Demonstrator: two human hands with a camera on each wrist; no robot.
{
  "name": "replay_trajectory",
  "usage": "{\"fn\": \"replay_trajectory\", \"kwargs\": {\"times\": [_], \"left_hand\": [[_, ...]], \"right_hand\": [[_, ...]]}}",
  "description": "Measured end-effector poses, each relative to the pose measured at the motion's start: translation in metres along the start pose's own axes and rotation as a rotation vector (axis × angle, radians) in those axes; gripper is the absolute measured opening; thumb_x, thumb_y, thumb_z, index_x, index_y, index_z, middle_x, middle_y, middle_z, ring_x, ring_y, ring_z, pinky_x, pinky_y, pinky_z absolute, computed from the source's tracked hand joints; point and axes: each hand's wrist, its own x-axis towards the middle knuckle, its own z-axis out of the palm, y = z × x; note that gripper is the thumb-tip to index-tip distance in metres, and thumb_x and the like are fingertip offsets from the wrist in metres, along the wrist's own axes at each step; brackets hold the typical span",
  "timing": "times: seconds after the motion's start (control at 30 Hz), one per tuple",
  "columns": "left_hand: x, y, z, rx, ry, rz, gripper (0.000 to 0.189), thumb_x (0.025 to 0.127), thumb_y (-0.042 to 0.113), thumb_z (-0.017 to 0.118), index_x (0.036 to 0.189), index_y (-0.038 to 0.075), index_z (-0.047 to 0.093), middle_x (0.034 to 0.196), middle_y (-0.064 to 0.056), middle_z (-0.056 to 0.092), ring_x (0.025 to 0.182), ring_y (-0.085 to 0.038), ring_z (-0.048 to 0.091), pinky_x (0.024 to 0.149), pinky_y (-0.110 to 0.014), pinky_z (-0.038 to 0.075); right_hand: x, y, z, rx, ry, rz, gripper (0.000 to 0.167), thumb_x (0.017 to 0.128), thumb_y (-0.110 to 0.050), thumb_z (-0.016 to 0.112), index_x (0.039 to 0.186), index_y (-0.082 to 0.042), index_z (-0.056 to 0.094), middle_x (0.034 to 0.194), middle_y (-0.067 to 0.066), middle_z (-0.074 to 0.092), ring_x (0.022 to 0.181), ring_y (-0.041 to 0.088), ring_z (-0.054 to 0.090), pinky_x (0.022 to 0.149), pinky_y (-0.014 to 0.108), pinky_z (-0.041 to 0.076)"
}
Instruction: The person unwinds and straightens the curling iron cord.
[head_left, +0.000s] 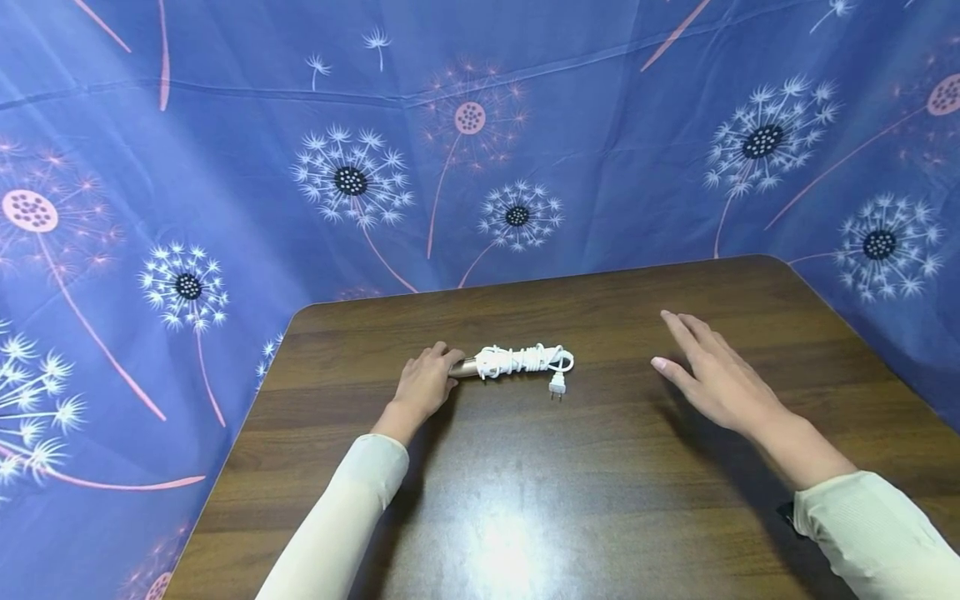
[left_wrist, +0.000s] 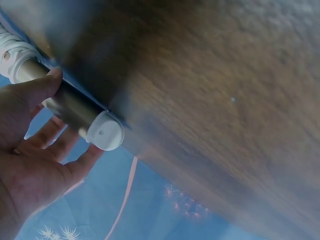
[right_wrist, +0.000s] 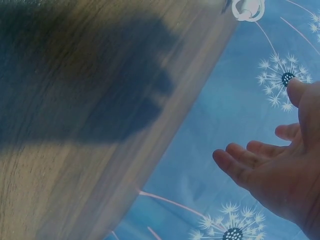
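A curling iron (head_left: 467, 367) with a bronze-coloured barrel lies across the table, its far half wrapped in a white cord (head_left: 517, 360). The two-pin plug (head_left: 557, 384) rests on the wood by the cord's looped end. My left hand (head_left: 426, 382) grips the barrel at its left end. In the left wrist view the thumb lies on one side of the barrel and the fingers on the other, near a white end cap (left_wrist: 106, 131). My right hand (head_left: 720, 379) hovers over the table's right side, fingers extended, thumb apart, holding nothing.
The brown wooden table (head_left: 600, 483) has rounded far corners and a bright glare near its front. Behind and beside it hangs a blue cloth (head_left: 600, 192) with a dandelion print. Both arms wear pale sleeves (head_left: 337, 517).
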Motion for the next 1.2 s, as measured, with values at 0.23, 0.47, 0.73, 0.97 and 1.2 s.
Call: {"fn": "replay_trajectory", "kwargs": {"times": [0.23, 0.47, 0.73, 0.97, 1.2], "left_hand": [[-0.001, 0.0, -0.001, 0.023, 0.01, -0.011, 0.045, 0.081, 0.013, 0.076, 0.123, 0.018, 0.06, 0.115, -0.007, 0.059, 0.102, -0.028, 0.059, 0.078, -0.048, 0.049], [-0.002, 0.001, -0.001, 0.038, 0.009, -0.018, 0.044, 0.082, 0.013, 0.075, 0.123, 0.019, 0.06, 0.112, -0.007, 0.059, 0.099, -0.027, 0.059, 0.074, -0.046, 0.05], [-0.005, 0.001, 0.0, 0.061, 0.039, -0.022, 0.043, 0.081, 0.013, 0.075, 0.121, 0.021, 0.06, 0.109, -0.003, 0.059, 0.098, -0.026, 0.059, 0.063, -0.045, 0.05], [-0.005, -0.001, -0.006, 0.092, 0.092, -0.012, 0.047, 0.08, 0.012, 0.077, 0.122, 0.023, 0.059, 0.109, -0.002, 0.058, 0.095, -0.026, 0.06, 0.056, -0.044, 0.049], [-0.005, 0.0, -0.015, 0.111, 0.159, 0.011, 0.048, 0.078, 0.011, 0.078, 0.121, 0.023, 0.059, 0.11, -0.003, 0.057, 0.089, -0.029, 0.06, 0.055, -0.044, 0.051]], "right_hand": [[0.002, -0.003, 0.0, -0.006, 0.006, -0.014, 0.071, 0.1, -0.046, 0.043, 0.156, -0.023, 0.006, 0.153, 0.026, 0.02, 0.134, 0.052, 0.025, 0.098, 0.068, 0.025], [0.003, -0.004, 0.002, -0.005, 0.007, -0.018, 0.07, 0.1, -0.047, 0.042, 0.156, -0.023, 0.007, 0.153, 0.025, 0.021, 0.134, 0.051, 0.026, 0.098, 0.068, 0.025], [0.005, -0.004, 0.006, -0.009, 0.016, -0.037, 0.07, 0.1, -0.046, 0.043, 0.156, -0.022, 0.008, 0.152, 0.025, 0.023, 0.133, 0.05, 0.028, 0.098, 0.067, 0.027], [0.006, -0.007, 0.007, -0.002, 0.025, -0.047, 0.07, 0.1, -0.045, 0.044, 0.156, -0.022, 0.009, 0.151, 0.024, 0.025, 0.133, 0.05, 0.029, 0.098, 0.067, 0.027], [0.008, -0.011, 0.009, 0.012, 0.053, -0.086, 0.068, 0.1, -0.042, 0.047, 0.155, -0.026, 0.012, 0.15, 0.021, 0.029, 0.133, 0.047, 0.031, 0.097, 0.066, 0.03]]}}
